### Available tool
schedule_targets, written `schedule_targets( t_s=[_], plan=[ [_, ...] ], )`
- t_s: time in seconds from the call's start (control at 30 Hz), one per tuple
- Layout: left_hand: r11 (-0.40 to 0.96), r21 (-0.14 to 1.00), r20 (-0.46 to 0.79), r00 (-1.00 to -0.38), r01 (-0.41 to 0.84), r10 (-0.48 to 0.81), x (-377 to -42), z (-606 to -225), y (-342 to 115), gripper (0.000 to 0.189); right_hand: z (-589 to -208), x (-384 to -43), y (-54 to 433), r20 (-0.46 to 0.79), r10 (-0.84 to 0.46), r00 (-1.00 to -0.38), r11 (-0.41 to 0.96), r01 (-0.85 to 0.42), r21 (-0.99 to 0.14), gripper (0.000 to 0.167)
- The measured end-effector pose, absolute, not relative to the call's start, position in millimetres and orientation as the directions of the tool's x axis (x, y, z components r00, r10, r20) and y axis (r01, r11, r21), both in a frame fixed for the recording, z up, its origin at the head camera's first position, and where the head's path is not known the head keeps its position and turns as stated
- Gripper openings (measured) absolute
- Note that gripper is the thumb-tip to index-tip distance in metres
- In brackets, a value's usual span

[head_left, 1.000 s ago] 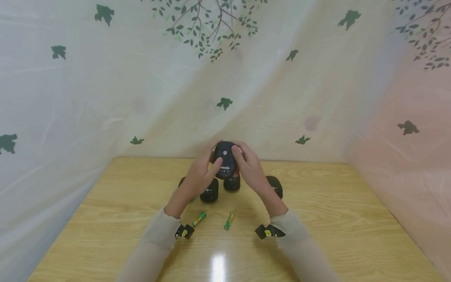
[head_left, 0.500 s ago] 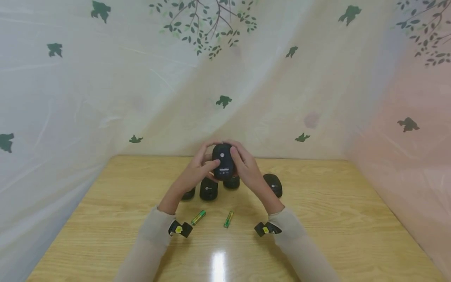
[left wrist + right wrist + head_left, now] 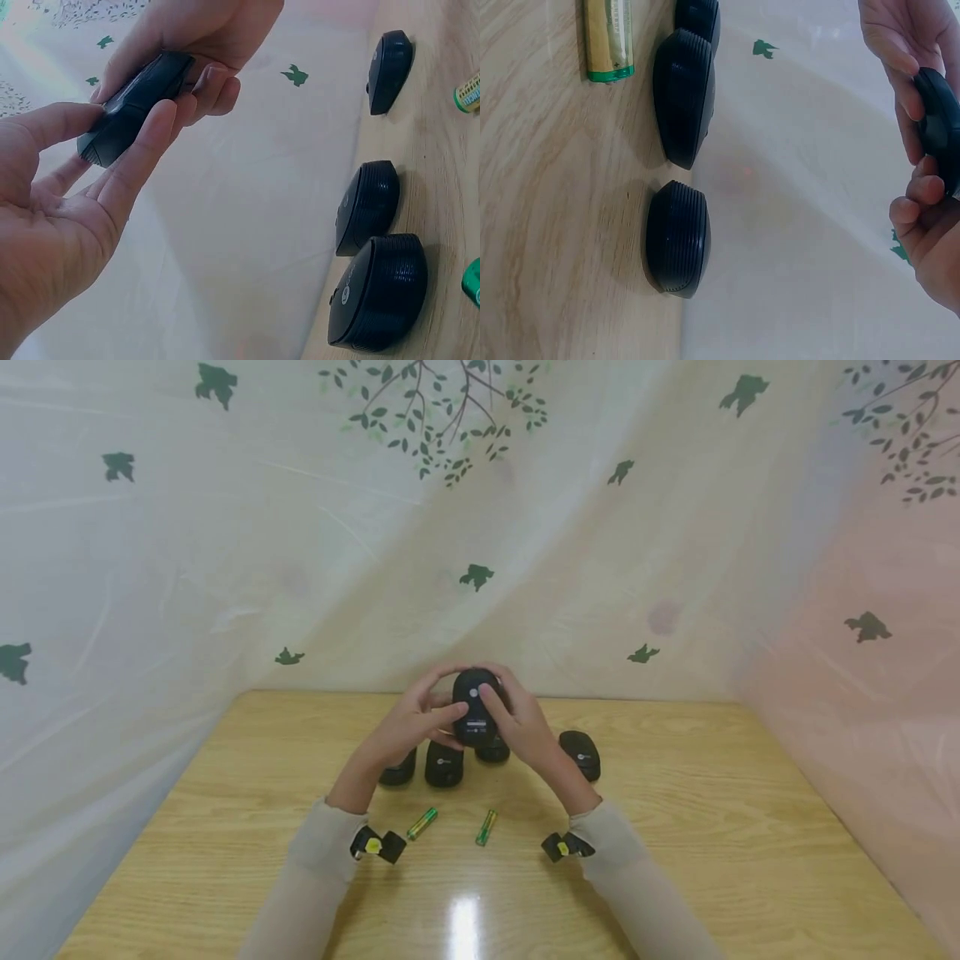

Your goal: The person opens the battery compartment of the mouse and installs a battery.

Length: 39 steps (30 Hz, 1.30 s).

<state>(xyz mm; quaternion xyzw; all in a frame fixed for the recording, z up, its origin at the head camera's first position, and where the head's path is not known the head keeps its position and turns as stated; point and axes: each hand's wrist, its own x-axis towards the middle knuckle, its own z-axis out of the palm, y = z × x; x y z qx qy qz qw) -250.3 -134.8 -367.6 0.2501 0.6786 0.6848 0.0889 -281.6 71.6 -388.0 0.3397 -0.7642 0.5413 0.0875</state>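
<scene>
Both hands hold a black computer mouse (image 3: 471,706) above the table, its underside with a white label facing the head camera. The left hand (image 3: 408,720) grips it from the left side, thumb on the underside, fingers behind. From the right, the right hand (image 3: 525,722) grips it with its thumb pressed on the underside near a round light spot. In the left wrist view the mouse (image 3: 131,112) is seen from its edge between the two hands. Two green and gold batteries (image 3: 422,824) lie on the table below the hands, the other battery (image 3: 487,827) to the right.
Several more black mice stand on the wooden table (image 3: 712,827): a mouse (image 3: 444,764) and its left neighbour (image 3: 399,770) near the left forearm, one mouse (image 3: 492,750) partly behind the held one, and another mouse (image 3: 581,755) by the right forearm. A patterned cloth (image 3: 360,593) rises behind.
The right thumb has slid across the mouse's underside towards its middle. Held in both hands, the mouse has shifted slightly down, and the left forearm a little left. The batteries stay put.
</scene>
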Motion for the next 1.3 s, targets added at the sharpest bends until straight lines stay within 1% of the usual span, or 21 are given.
schedule_targets(
  t_s=[0.13, 0.27, 0.57, 0.77, 0.9, 1.0, 1.1, 1.17, 1.3],
  plan=[
    [-0.072, 0.974, 0.222, -0.86, 0.213, 0.459, -251, -368, -135, 0.059, -389, -282, 70, 0.531, -0.415, -0.738, 0.2, -0.644, -0.738, 0.035],
    [-0.072, 0.974, 0.225, -0.86, 0.216, 0.458, -250, -368, -134, 0.058, -390, -281, 70, 0.539, -0.404, -0.739, 0.228, -0.653, -0.723, 0.034],
    [-0.024, 0.977, 0.196, -0.861, 0.21, 0.469, -250, -369, -133, 0.061, -392, -281, 71, 0.529, -0.351, -0.772, 0.3, -0.628, -0.718, 0.032],
    [-0.014, 0.978, 0.191, -0.86, 0.209, 0.474, -250, -369, -134, 0.061, -389, -280, 73, 0.475, -0.373, -0.797, 0.307, -0.59, -0.747, 0.033],
    [0.03, 0.976, 0.175, -0.86, 0.215, 0.479, -250, -368, -135, 0.061, -386, -280, 74, 0.455, -0.375, -0.808, 0.27, -0.564, -0.78, 0.034],
    [0.102, 0.973, 0.131, -0.855, 0.209, 0.502, -250, -369, -136, 0.061, -385, -280, 74, 0.455, -0.351, -0.819, 0.23, -0.546, -0.805, 0.034],
    [0.171, 0.963, 0.086, -0.839, 0.208, 0.537, -250, -370, -136, 0.061, -383, -281, 75, 0.456, -0.3, -0.838, 0.197, -0.522, -0.83, 0.032],
    [0.193, 0.958, 0.07, -0.829, 0.21, 0.555, -251, -372, -135, 0.06, -381, -281, 76, 0.459, -0.258, -0.85, 0.175, -0.508, -0.843, 0.03],
    [0.232, 0.95, 0.05, -0.837, 0.208, 0.546, -253, -376, -137, 0.058, -377, -285, 82, 0.485, -0.191, -0.853, 0.146, -0.514, -0.846, 0.025]
  ],
)
